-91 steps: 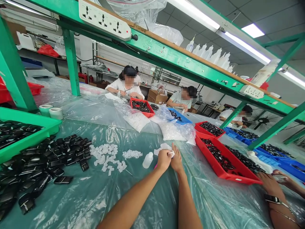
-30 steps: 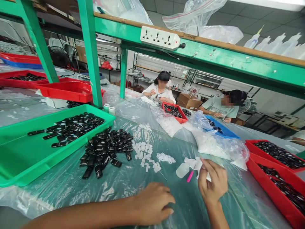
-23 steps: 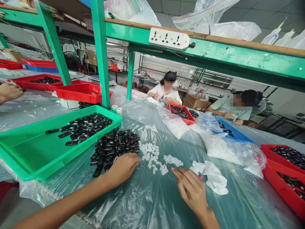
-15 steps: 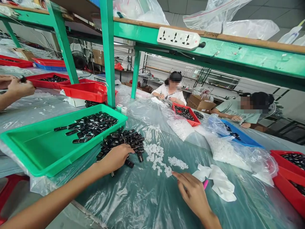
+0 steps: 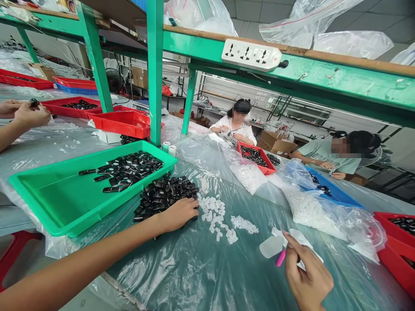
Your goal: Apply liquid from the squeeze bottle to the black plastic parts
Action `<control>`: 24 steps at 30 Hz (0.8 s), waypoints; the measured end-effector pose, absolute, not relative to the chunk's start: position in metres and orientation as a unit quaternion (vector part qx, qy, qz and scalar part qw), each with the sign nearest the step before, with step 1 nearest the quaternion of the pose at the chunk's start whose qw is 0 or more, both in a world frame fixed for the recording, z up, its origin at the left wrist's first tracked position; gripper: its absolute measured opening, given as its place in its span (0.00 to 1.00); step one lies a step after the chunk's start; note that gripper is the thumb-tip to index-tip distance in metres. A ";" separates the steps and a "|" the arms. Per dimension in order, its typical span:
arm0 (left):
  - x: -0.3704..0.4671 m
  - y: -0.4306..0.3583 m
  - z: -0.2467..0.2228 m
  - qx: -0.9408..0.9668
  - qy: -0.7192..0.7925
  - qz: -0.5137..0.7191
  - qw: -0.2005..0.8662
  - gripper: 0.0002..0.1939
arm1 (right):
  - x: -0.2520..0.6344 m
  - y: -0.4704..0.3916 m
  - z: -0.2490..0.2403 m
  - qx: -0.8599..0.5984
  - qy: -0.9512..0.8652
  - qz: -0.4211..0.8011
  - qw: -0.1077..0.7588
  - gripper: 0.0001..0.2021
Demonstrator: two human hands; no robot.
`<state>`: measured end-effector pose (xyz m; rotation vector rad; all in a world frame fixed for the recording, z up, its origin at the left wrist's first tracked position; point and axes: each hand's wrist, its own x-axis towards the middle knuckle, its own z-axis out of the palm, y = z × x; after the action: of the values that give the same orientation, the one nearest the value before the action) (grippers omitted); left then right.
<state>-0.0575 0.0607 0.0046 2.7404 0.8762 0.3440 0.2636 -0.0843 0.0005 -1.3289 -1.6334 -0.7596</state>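
Observation:
My left hand [image 5: 181,212] lies at the right front edge of a pile of small black plastic cases [image 5: 167,192]. Its fingers curl down over the pieces, and what the fingertips grip is hidden. Small flat white plastic pieces [image 5: 212,207] are scattered just right of it, beside a heap of tinier white bits [image 5: 244,224]. Over crumpled white sheets [image 5: 301,237], my right hand [image 5: 306,268] hangs with its index finger stretched out, apart from the thumb, and I see nothing held. A pink-handled tool [image 5: 281,258] lies just left of this hand.
A green tray [image 5: 42,194] holding black cases stands at the left. Red trays [image 5: 394,255] sit at the right edge. Bags of white pieces [image 5: 311,211] and a blue tray [image 5: 343,196] lie farther back. A green shelf frame [image 5: 154,86] rises behind. Co-workers sit around the table.
My right hand has moved right, away from the white pieces to over the white sheets. My left hand has shifted right along the black pile. The view has tilted slightly.

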 end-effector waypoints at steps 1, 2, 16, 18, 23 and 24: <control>-0.056 0.061 0.004 0.936 0.301 0.124 0.134 0.14 | 0.265 -0.084 0.001 -0.536 -0.656 -0.310 0.432 0.20; -0.055 0.061 0.004 0.931 0.303 0.133 0.152 0.12 | 0.265 -0.084 0.003 -0.541 -0.652 -0.316 0.428 0.20; -0.036 0.054 0.025 0.537 0.250 0.256 0.764 0.18 | 0.305 -0.085 0.036 -0.766 -0.413 0.141 0.472 0.26; -0.035 0.054 0.026 0.512 0.244 0.255 0.783 0.18 | 0.312 -0.084 0.034 -0.755 -0.446 0.213 0.431 0.28; -0.032 0.051 0.026 0.496 0.233 0.249 0.798 0.18 | 0.312 -0.085 0.028 -0.735 -0.499 0.293 0.354 0.32; -0.032 0.050 0.026 0.498 0.233 0.248 0.797 0.18 | 0.311 -0.084 0.025 -0.732 -0.501 0.298 0.353 0.32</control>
<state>-0.0319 0.0499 0.0262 1.0703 0.5006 0.5327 0.3109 -0.0841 0.0254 -1.8941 -1.2951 0.7699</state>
